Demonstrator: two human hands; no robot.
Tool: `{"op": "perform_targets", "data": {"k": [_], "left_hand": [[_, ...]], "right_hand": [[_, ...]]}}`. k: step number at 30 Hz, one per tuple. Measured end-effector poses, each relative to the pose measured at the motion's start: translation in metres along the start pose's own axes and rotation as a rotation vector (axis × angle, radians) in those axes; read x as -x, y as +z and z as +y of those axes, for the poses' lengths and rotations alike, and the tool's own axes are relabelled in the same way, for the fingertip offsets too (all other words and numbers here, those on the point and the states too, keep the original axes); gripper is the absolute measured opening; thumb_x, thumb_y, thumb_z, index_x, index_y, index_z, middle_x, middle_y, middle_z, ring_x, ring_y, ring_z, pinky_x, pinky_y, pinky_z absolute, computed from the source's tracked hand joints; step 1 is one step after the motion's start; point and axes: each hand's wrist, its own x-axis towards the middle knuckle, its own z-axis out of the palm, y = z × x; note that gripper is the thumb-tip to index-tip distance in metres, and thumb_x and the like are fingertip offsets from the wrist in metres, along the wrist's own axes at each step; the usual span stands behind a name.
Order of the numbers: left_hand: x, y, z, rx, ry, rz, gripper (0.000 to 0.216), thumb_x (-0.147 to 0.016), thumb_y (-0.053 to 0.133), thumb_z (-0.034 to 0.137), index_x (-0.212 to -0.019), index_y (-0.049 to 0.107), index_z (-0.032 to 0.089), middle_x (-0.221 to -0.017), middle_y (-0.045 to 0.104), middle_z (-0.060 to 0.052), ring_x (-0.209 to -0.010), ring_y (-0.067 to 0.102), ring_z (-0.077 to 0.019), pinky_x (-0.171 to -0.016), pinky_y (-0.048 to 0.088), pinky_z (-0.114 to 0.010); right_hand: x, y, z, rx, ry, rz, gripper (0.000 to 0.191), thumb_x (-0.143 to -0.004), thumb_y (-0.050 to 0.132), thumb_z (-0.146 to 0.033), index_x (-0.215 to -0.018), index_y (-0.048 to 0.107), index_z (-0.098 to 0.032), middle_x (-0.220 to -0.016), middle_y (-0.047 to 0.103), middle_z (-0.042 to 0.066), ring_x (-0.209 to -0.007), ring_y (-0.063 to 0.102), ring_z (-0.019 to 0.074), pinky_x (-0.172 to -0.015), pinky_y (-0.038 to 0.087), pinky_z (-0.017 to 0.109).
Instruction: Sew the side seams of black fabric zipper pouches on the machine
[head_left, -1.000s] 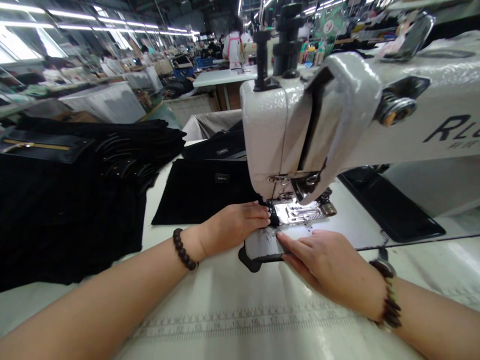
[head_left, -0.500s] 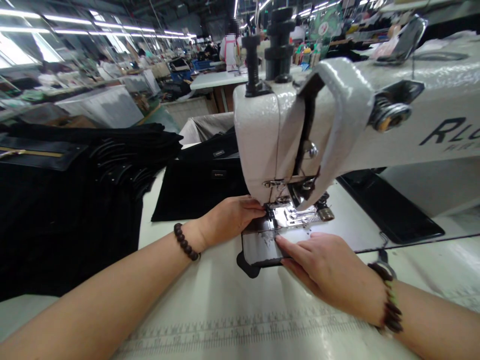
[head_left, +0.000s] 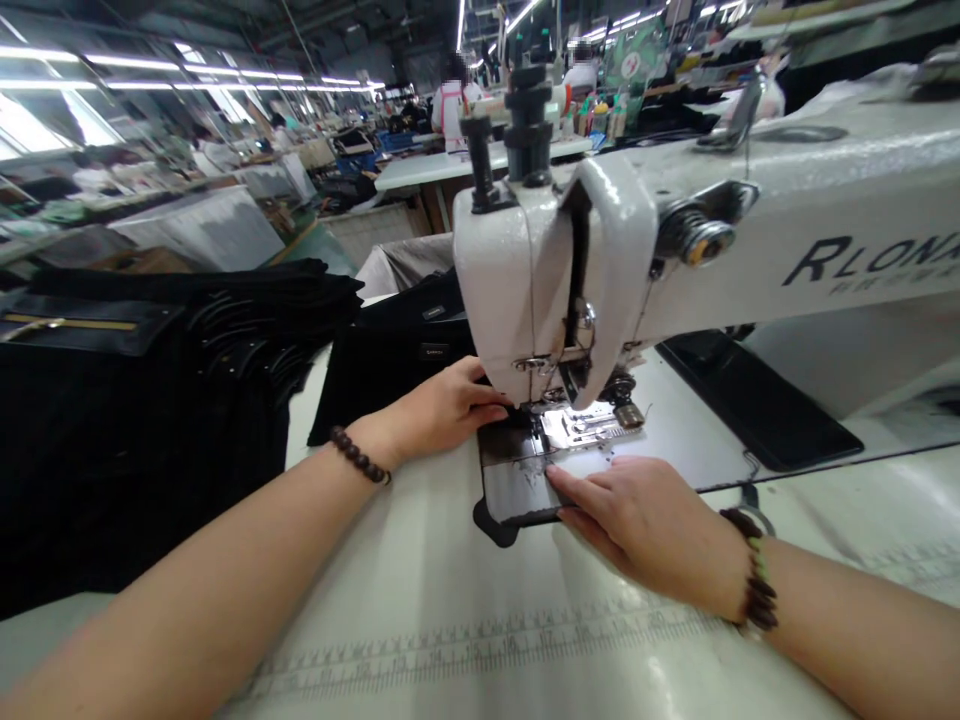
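My left hand is just left of the needle area of a white sewing machine. Its thumb and fingers close on the near edge of a black fabric panel that bears a small dark label. The fingertips partly disappear behind the machine head. My right hand rests at the front of the metal bed plate, its index finger stretched out on the plate and no material visible in it. The presser foot stands between the hands, lit by a bright lamp.
At the left lies a tall stack of black fabric pieces, the top one with a gold zip. A black phone-like slab lies under the machine arm. A printed ruler runs along the table's front. People work at other tables behind.
My left hand has moved back and left, away from the presser foot. My right hand stays on the plate. The view has shifted slightly, showing more of the machine arm.
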Motion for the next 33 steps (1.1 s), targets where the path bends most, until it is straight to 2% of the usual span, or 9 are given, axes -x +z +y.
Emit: {"op": "perform_targets", "data": {"k": [4, 8, 11, 14, 19, 21, 26, 29, 33], "left_hand": [[0.008, -0.018, 0.002, -0.017, -0.081, -0.151, 0.023, -0.086, 0.048, 0.019, -0.105, 0.061, 0.018, -0.105, 0.056, -0.006, -0.095, 0.055, -0.0171, -0.084, 0.047, -0.031], [0.025, -0.03, 0.039, -0.016, -0.251, -0.356, 0.034, -0.085, 0.049, 0.022, -0.119, 0.051, 0.022, -0.107, 0.049, -0.006, -0.087, 0.056, -0.0154, -0.081, 0.047, -0.029], [0.031, -0.032, 0.065, 0.017, -0.386, -0.402, 0.043, -0.083, 0.053, 0.025, -0.125, 0.044, 0.023, -0.107, 0.046, -0.006, -0.08, 0.057, -0.0143, -0.077, 0.047, -0.027], [0.027, -0.031, 0.067, -0.017, -0.385, -0.392, 0.044, -0.082, 0.055, 0.027, -0.124, 0.044, 0.021, -0.103, 0.05, -0.007, -0.084, 0.056, -0.0166, -0.08, 0.046, -0.029], [0.021, -0.029, 0.049, -0.247, -0.305, -0.345, 0.051, -0.076, 0.061, 0.038, -0.122, 0.048, 0.02, -0.116, 0.045, -0.012, -0.105, 0.047, -0.0266, -0.09, 0.039, -0.04], [0.023, -0.027, 0.058, -0.243, -0.339, -0.357, 0.051, -0.078, 0.059, 0.038, -0.125, 0.045, 0.02, -0.109, 0.047, -0.011, -0.098, 0.051, -0.0243, -0.086, 0.042, -0.037], [0.023, -0.015, 0.104, -0.168, -0.436, -0.368, 0.045, -0.084, 0.051, 0.035, -0.126, 0.043, 0.018, -0.104, 0.049, -0.01, -0.08, 0.058, -0.0192, -0.075, 0.049, -0.033], [0.022, -0.003, 0.116, -0.225, -0.423, -0.276, 0.047, -0.081, 0.055, 0.036, -0.121, 0.048, 0.013, -0.109, 0.05, -0.014, -0.091, 0.056, -0.0253, -0.078, 0.048, -0.039], [0.028, 0.014, 0.108, -0.241, -0.257, -0.158, 0.054, -0.08, 0.055, 0.042, -0.121, 0.046, 0.008, -0.125, 0.045, -0.017, -0.115, 0.04, -0.0305, -0.094, 0.037, -0.046]], "right_hand": [[0.002, -0.004, 0.0, -0.022, 0.006, -0.012, 0.026, -0.088, 0.043, -0.027, -0.108, 0.054, -0.016, -0.064, 0.063, 0.002, -0.05, 0.048, 0.0131, -0.047, 0.014, 0.028], [0.005, -0.005, 0.003, -0.051, -0.019, 0.022, 0.022, -0.088, 0.043, -0.026, -0.104, 0.056, -0.017, -0.063, 0.062, 0.0, -0.05, 0.047, 0.0125, -0.047, 0.015, 0.028], [0.007, -0.003, 0.005, -0.046, -0.044, 0.071, 0.022, -0.088, 0.042, -0.025, -0.103, 0.056, -0.017, -0.062, 0.061, 0.001, -0.05, 0.048, 0.0125, -0.048, 0.015, 0.028], [0.008, -0.001, 0.007, -0.033, -0.056, 0.117, 0.023, -0.087, 0.042, -0.025, -0.103, 0.056, -0.017, -0.063, 0.062, 0.001, -0.049, 0.048, 0.0122, -0.048, 0.016, 0.028], [0.009, -0.002, 0.008, -0.004, -0.069, 0.128, 0.022, -0.087, 0.044, -0.024, -0.103, 0.057, -0.018, -0.063, 0.063, 0.001, -0.051, 0.05, 0.0129, -0.048, 0.017, 0.028], [0.011, -0.002, 0.009, 0.003, -0.083, 0.147, 0.022, -0.086, 0.046, -0.023, -0.104, 0.057, -0.017, -0.064, 0.064, 0.001, -0.053, 0.051, 0.0138, -0.048, 0.019, 0.028], [0.014, -0.002, 0.01, 0.021, -0.151, 0.175, 0.023, -0.085, 0.048, -0.022, -0.105, 0.057, -0.017, -0.064, 0.063, 0.001, -0.053, 0.053, 0.0147, -0.048, 0.021, 0.028], [0.015, -0.001, 0.01, 0.028, -0.178, 0.174, 0.02, -0.084, 0.05, -0.022, -0.102, 0.059, -0.017, -0.063, 0.063, 0.001, -0.053, 0.052, 0.0144, -0.048, 0.021, 0.028], [0.016, 0.0, 0.01, 0.034, -0.176, 0.161, 0.021, -0.084, 0.05, -0.024, -0.102, 0.059, -0.018, -0.062, 0.062, 0.0, -0.053, 0.052, 0.0139, -0.048, 0.02, 0.028]]}}
